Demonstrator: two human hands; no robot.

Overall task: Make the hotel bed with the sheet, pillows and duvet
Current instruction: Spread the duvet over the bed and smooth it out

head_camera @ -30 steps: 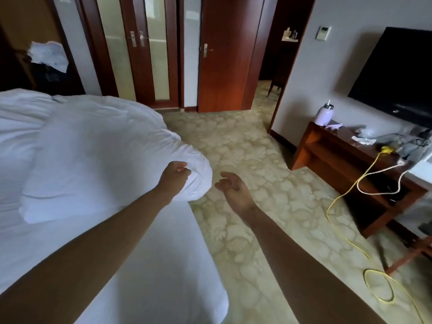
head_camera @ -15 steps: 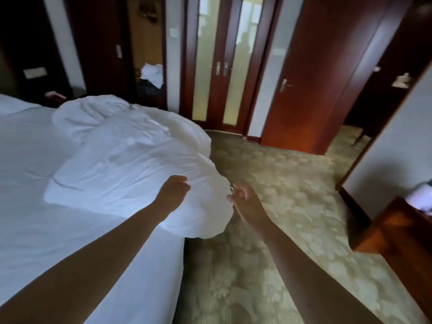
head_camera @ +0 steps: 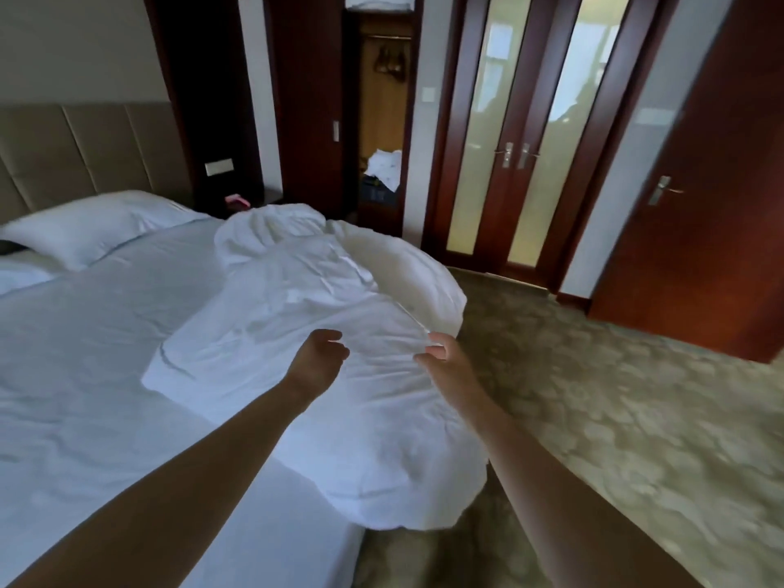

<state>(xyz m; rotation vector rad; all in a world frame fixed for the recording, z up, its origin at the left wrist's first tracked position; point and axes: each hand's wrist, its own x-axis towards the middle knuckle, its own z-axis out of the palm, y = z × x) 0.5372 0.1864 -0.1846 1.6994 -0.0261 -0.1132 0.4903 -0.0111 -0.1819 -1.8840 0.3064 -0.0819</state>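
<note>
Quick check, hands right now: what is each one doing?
Left hand: fingers curled over the duvet; whether it grips the fabric cannot be told.
Right hand: pinches the duvet's edge.

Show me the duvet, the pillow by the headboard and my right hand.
duvet (head_camera: 297, 324), head view, its crumpled middle.
pillow (head_camera: 93, 227), head view, its top face.
right hand (head_camera: 447, 366), head view, back of hand.
</note>
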